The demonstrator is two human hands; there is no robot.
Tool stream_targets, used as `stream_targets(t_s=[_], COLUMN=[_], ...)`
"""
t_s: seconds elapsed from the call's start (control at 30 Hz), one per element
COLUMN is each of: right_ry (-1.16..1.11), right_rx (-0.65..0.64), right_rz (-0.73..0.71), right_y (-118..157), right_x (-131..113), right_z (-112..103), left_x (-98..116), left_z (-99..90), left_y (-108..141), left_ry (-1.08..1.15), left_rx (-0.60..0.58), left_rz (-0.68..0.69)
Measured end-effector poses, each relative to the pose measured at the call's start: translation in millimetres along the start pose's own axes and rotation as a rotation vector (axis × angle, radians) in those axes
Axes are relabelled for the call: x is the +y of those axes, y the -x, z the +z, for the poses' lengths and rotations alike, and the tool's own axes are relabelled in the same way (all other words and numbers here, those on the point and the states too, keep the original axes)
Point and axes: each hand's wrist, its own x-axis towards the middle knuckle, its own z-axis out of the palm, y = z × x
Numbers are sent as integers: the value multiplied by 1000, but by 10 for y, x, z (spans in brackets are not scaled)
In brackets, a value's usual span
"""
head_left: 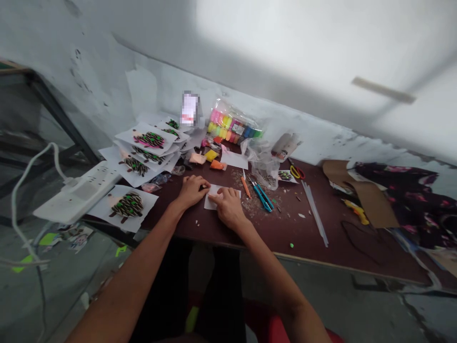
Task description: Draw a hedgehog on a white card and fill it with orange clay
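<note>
A small white sheet of paper [208, 205] lies on the dark red table in front of me. My left hand [193, 191] rests at its left edge with fingers curled together; whatever they may hold is hidden. Over the paper, my right hand [230, 208] presses down with an outstretched finger on a flat pale pink patch [214, 196], which looks like soft clay. The other fingers of that hand are bent and loosely apart, gripping nothing visible. Just right of it lie an orange-handled craft tool [245, 186] and teal-handled pliers [263, 196] among scattered shavings.
Stacked paper sheets with hedgehog pictures [150, 139] stand at the left, beside a white power strip [80, 190]. Behind are coloured clay packs [232, 127] and a phone [190, 108]. Scissors [297, 171], clear glue sticks [316, 214] and a yellow glue gun [356, 212] lie rightward.
</note>
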Motion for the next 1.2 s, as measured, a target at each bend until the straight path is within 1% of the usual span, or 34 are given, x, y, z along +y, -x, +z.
stream_targets(t_s=[0.3,0.43,0.53,0.73,1.0,1.2], right_ry=[-10,-54,-64,-35,35,64], right_rx=[-14,28,56,26,-22,-33], right_rz=[13,55,84,84,29,-27], right_y=[66,81,57,-31,-100,-45], right_x=[23,21,0,-33,-20,30], right_z=[-23,-19,-24,-51,-28,-54], left_x=[-11,-14,-6,6,-8,-13], left_z=[-2,-3,-4,-12,-10,-6], left_y=[-1,-3,-4,-1,-10,-7], left_ry=[12,14,13,10,0,18], left_rx=[0,-7,-8,-14,-23,-21], left_rz=[8,7,8,4,3,6])
